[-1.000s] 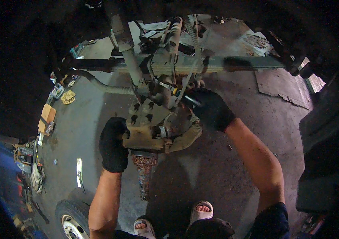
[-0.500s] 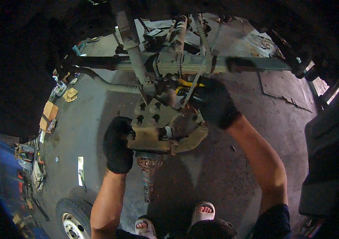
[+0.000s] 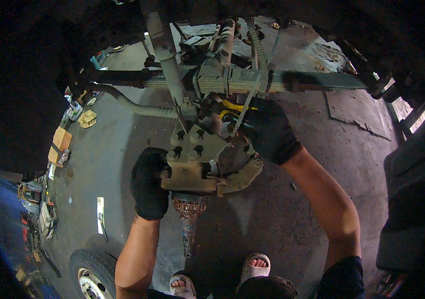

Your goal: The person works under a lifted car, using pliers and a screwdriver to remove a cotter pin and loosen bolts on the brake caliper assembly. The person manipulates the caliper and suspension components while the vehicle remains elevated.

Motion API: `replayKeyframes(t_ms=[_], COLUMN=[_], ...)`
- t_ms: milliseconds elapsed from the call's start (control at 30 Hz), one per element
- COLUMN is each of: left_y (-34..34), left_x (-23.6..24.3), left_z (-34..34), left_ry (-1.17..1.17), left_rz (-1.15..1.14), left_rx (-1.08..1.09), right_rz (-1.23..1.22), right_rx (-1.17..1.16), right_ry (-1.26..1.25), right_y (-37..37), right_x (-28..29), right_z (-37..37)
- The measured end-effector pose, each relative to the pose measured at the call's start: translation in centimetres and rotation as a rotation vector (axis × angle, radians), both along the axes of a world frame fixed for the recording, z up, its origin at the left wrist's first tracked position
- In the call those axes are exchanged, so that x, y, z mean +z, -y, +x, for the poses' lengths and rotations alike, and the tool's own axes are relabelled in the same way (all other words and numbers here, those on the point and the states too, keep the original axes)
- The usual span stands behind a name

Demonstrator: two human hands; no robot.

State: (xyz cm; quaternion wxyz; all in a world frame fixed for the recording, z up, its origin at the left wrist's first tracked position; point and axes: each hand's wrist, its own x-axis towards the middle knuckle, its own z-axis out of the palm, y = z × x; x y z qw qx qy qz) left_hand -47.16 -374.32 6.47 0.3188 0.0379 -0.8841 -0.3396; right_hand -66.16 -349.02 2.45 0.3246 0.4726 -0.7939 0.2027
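In a black glove, my right hand is closed around a pair of yellow-handled pliers. Their jaws point left, against dark metal parts just under the leaf spring; exactly what they bite is hard to make out. My left hand, also gloved in black, wraps the left side of a dirty brake caliper bracket, its fingers largely hidden behind the metal. Above the bracket is a plate with several dark bolts. A greasy, tapered axle spindle sticks out below, toward me.
A leaf spring crosses behind the work, with a shock absorber and a grey hose close by. A wheel lies at lower left. A cardboard box and tools line the left side. A dark panel hangs at right.
The bracket and spindle have shifted slightly down and right in view, with my left hand along. My right hand keeps its grip on the pliers, barely moved.
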Motion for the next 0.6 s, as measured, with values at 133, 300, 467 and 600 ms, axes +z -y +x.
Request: replayKeyframes(t_ms=[133,300,467,600], left_y=[0.3,0.5,0.3,0.3], left_x=[-0.4,-0.5,-0.3,-0.2], left_z=[-0.1,-0.3,-0.2,-0.3], left_ry=[-0.038,-0.058,-0.07,-0.106], left_rz=[0.092,0.134,0.057,-0.044], left_rx=[-0.058,-0.118,-0.09,-0.079], right_rz=[-0.117,-0.016,0.105,0.233], right_rx=[0.011,0.074,0.09,0.047], right_ry=[0.046,-0.053,0.182,0.473], right_y=[0.3,0.1,-0.3,-0.8], right_x=[0.1,0.2,0.7,2.2], right_z=[0.0,-0.4,0.0,1.1])
